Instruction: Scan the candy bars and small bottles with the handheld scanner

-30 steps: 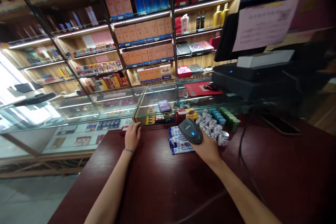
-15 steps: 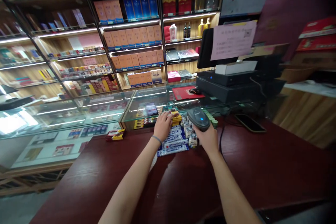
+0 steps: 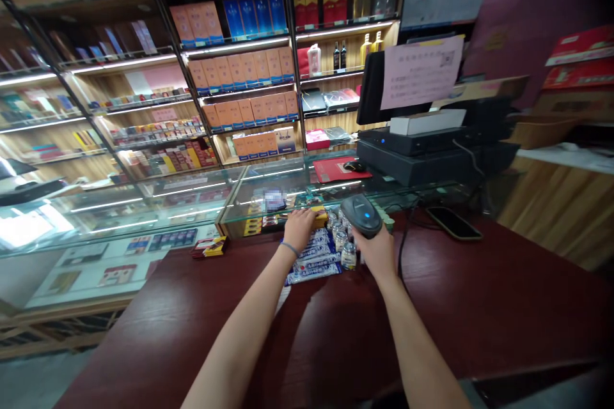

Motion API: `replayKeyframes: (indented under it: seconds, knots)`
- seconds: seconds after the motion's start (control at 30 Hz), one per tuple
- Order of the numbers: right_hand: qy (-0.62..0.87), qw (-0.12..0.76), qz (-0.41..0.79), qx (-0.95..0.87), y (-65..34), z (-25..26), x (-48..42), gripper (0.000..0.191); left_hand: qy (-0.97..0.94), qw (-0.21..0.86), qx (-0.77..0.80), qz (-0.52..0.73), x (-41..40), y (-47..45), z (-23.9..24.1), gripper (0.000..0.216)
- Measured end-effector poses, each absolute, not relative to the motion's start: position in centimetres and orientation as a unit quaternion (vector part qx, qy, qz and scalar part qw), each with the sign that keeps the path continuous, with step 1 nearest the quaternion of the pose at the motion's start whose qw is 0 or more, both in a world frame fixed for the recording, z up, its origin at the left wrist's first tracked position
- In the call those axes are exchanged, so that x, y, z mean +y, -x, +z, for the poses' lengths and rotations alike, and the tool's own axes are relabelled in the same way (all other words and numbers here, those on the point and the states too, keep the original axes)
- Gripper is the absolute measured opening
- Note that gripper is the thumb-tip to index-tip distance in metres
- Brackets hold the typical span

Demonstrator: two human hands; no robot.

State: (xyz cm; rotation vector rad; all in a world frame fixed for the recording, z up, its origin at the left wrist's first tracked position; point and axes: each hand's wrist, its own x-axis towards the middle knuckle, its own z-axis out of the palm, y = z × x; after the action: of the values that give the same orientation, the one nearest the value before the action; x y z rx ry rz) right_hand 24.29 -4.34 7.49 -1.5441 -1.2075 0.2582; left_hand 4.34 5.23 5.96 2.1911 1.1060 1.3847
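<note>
My right hand [image 3: 378, 249] is wrapped round a black barcode scanner [image 3: 361, 215] with a blue light on top. Beneath and left of the scanner stand several small capped jars [image 3: 348, 257], partly covered by it. My left hand [image 3: 298, 230] has its fingers bent over a stack of yellow packets [image 3: 320, 217]; the fingertips are partly hidden there. Blue-and-white long sachets [image 3: 314, 270] lie in a row just in front of that hand. Some pale green-topped items [image 3: 386, 220] show behind the scanner.
Red and yellow packets [image 3: 210, 247] lie at the left of the dark red counter [image 3: 201, 326]. A phone [image 3: 453, 223] and cables are on the right. Behind stand a glass case [image 3: 283, 169], a monitor [image 3: 371, 89] and a mouse [image 3: 354, 167] on a red pad.
My left hand has shifted slightly right over the yellow packets, its fingers drawn closer together and covering more of them. The right hand keeps the scanner almost in place; the view shifts slightly.
</note>
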Motion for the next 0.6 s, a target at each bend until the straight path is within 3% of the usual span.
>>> replayKeyframes:
  seconds: [0.27, 0.5, 0.6]
  knots:
    - [0.612, 0.582, 0.077, -0.530, -23.3, 5.9, -3.8, 0.048, -0.641, 0.091, 0.465, 0.604, 2.2, 3.0, 4.5, 0.022]
    - [0.594, 0.528, 0.088, -0.600, -20.7, 4.5, -3.7, 0.041, -0.415, 0.383, 0.432, 0.703, -0.1, 9.7, -0.2, 0.040]
    - [0.564, 0.503, 0.114, -0.645, -18.8, 4.0, -4.2, 0.039, -0.316, 0.442, 0.396, 0.740, -0.5, 11.2, -1.6, 0.043]
